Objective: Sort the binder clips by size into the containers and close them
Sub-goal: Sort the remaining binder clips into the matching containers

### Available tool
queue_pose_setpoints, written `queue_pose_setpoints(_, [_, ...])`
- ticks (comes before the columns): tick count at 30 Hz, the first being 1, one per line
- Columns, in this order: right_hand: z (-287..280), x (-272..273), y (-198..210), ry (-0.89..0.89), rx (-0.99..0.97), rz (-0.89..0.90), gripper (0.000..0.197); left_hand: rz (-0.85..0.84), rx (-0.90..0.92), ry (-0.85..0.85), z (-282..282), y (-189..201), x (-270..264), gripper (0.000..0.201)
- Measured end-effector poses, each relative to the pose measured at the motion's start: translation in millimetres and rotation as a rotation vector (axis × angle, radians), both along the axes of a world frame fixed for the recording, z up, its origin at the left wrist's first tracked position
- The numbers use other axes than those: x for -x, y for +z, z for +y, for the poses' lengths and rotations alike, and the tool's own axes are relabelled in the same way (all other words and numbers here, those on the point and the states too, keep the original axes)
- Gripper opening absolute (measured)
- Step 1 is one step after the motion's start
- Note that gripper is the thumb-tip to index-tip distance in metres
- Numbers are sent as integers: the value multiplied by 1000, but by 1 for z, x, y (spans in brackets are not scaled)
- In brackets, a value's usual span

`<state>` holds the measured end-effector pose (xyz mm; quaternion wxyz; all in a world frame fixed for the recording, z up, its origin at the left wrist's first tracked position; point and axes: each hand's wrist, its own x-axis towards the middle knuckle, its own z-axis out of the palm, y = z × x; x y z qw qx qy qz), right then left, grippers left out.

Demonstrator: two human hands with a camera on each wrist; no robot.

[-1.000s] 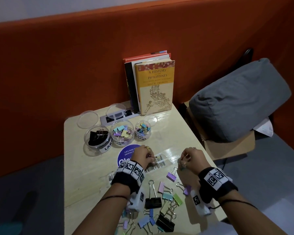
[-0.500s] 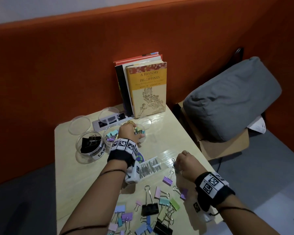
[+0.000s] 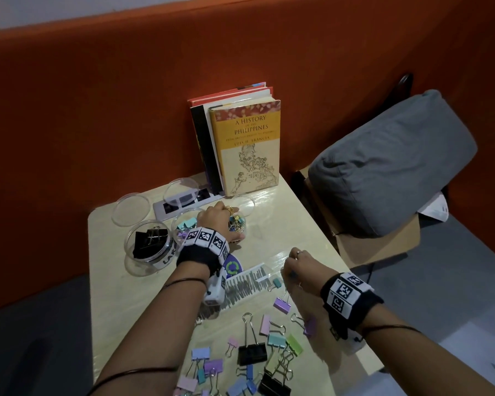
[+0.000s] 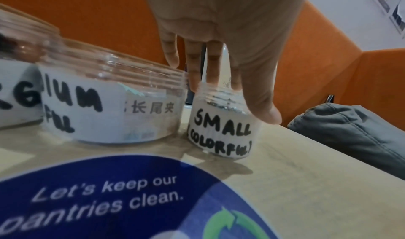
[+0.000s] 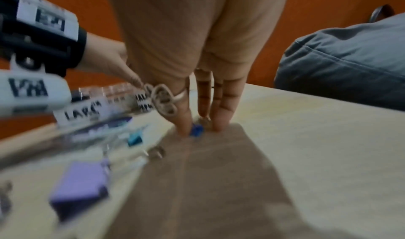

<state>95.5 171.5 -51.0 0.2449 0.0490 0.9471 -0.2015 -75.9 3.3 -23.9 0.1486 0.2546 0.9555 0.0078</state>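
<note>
Binder clips [image 3: 252,352] in the head view: mostly unsorted, a loose scatter of pastel and black ones across the near end of the table [image 3: 303,224], so by the look of it well under halfway, with closing not yet begun. Three open jars in a row at the far left: large jar [image 3: 150,242] with black clips, medium jar [image 3: 185,224] with pastel ones, small jar [image 3: 237,222] with a tangle of tiny coloured ones. Three clear lids [image 3: 130,208] lying off, just behind the jars. Left hand [image 3: 217,221] over the small jar's mouth, fingers relaxed and extended, apparently nothing held. Right hand [image 3: 300,267] lower on the table, near right, fingertips down at a small blue clip [image 3: 292,274]. From the left wrist: small jar [image 4: 221,121] marked SMALL COLORFUL, partly filled, fingers [image 4: 194,66] straight down just behind its rim; medium jar [image 4: 114,104] just beside it on the left, touching or nearly so; edge of the large jar [image 4: 19,87] further left. From the right wrist, blurred: right hand [image 5: 197,69] with two fingertips [image 5: 184,125] either side of the small blue clip [image 5: 196,130] on the tabletop, pinching or about to, hard to tell which; a purple clip [image 5: 81,184] near left.
</note>
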Motion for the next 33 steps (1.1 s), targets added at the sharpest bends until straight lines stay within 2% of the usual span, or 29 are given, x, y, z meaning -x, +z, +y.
queue_pose_setpoints(5, [-1,3,-4,55,26,13,39,27,-17,52,-1,-7,-5,68])
queue_pose_setpoints(9, [-10,4,-4,148,-69,44,11,-4,-32,65,0,-5,-6,71])
queue_pose_setpoints(10, [-12,5,-3,120,-66,33,11,-2,-34,68,0,-4,-7,71])
queue_pose_setpoints(12, [-13,9,-3,63,-45,-15,30,-2,-31,67,-1,-3,-8,72])
queue_pose_setpoints(14, [-15,11,-3,36,0,-8,37,-16,-20,56,-2,-2,-8,73])
queue_pose_setpoints(18, [-31,18,-5,49,103,64,30,-46,-6,71,-1,1,-10,70])
queue_pose_setpoints(20, [-39,18,-6,109,96,54,31,-55,-3,71,-1,2,-10,69])
queue_pose_setpoints(28, [-52,19,-5,243,-77,21,33,-44,1,59,-1,3,-12,62])
queue_pose_setpoints(33, [-57,32,0,335,-154,-39,33,-23,-35,32,-5,-2,-10,66])
